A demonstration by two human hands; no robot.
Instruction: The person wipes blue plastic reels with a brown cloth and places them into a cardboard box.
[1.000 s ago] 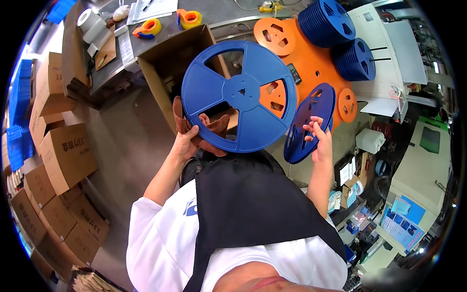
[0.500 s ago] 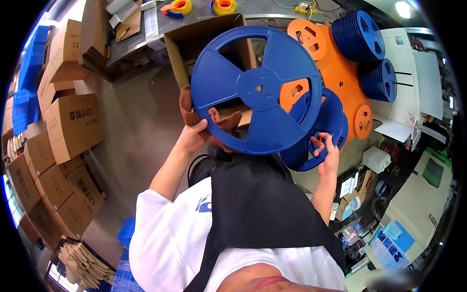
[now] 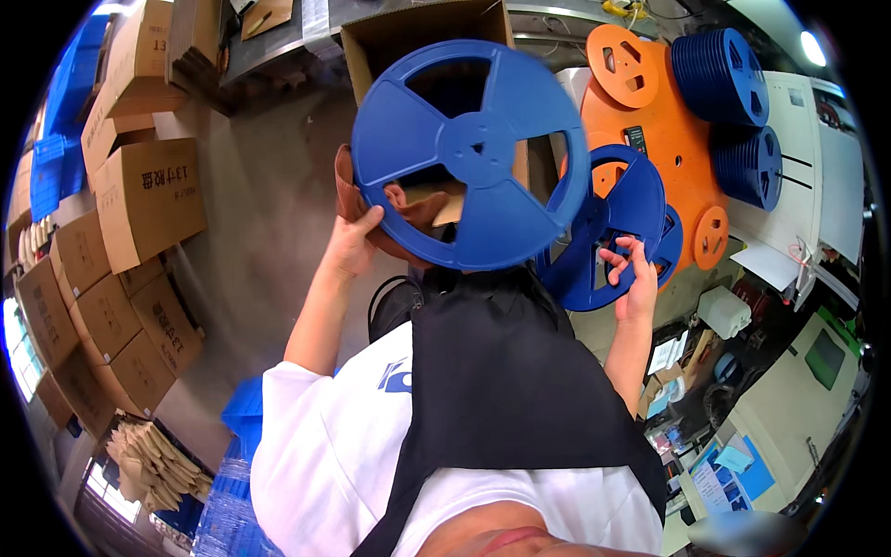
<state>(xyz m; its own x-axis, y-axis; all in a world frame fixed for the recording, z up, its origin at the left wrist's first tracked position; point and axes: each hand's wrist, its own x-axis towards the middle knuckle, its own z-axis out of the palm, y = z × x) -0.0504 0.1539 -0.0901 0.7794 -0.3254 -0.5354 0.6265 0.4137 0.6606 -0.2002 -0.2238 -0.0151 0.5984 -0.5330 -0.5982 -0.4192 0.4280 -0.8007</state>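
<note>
My left hand (image 3: 353, 243) grips the lower left rim of a large blue plastic reel flange (image 3: 506, 227), its thumb over the near face. Between that hand and the disc is a brown cloth (image 3: 345, 186), which also shows through the disc's lower left cutout. A second blue reel flange (image 3: 640, 190) is tilted to the right, partly behind the first. My right hand (image 3: 637, 274) has its fingers curled at the second flange's lower right part. Behind it, another blue flange (image 3: 676, 243) shows only in part.
An open cardboard box (image 3: 367, 42) stands behind the large flange. The orange table (image 3: 664, 176) bears stacks of blue flanges (image 3: 715, 74) and an orange disc (image 3: 622, 65). Cartons (image 3: 153, 209) are piled at the left. A dark workbench (image 3: 264, 46) runs along the back.
The large flange has shifted left, away from the second flange, and more of the second now shows. My right hand and the second flange have moved slightly together. The whole view has also shifted.
</note>
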